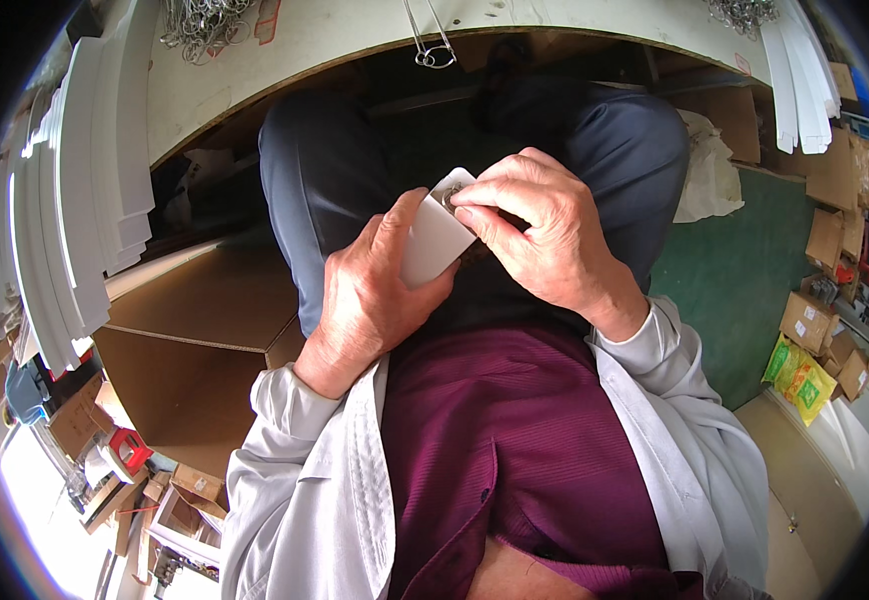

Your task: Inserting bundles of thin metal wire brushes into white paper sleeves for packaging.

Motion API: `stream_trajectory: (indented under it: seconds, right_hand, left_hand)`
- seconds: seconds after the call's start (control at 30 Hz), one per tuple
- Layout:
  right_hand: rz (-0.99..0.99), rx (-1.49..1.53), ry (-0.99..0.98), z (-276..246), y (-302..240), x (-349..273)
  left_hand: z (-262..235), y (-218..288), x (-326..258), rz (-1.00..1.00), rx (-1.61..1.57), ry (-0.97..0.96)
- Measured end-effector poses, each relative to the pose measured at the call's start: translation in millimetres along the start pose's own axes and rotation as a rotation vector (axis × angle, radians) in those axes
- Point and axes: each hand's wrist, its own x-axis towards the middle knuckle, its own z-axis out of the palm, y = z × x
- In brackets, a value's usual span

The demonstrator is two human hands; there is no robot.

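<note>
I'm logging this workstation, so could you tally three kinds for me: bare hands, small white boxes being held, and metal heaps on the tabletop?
Bare hands: 2 (left hand, right hand)
Held small white box: 1
Metal heaps: 2 (left heap, right heap)
Total: 5

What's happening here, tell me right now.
A seated person is handling a small white box above their lap. The left hand grips the box, and the right hand has its fingertips on a small metal piece at the box's open end; whether it is going in or out can't be told. In front, a pile of metal rings lies on a white table. A large cardboard box stands to the left.
</note>
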Motion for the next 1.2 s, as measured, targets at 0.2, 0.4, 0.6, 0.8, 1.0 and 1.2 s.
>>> stream_trajectory:
  seconds: [0.2, 0.4, 0.6, 0.8, 1.0, 1.2]
  right_hand:
    - [0.149, 0.025, -0.079, -2, -5, 1]
    - [0.078, -0.027, -0.109, 0, -2, 0]
    - [0.101, -0.055, -0.155, 0, 2, -1]
    - [0.132, -0.033, -0.166, -1, 4, -2]
    - [0.163, -0.046, -0.188, -2, 1, 0]
    - [0.130, -0.023, -0.142, -1, 6, -2]
  left_hand:
    - [1, -1, 0, -0.002, 0.011, -0.004]
    - [4, -4, -3, -0.008, -0.001, -0.009]
    - [6, -5, -5, -0.001, 0.016, -0.020]
    - [7, -5, -5, -0.005, 0.002, -0.027]
    - [7, -5, -6, 0.006, 0.004, -0.021]
    - [7, -4, -5, 0.001, 0.000, -0.028]
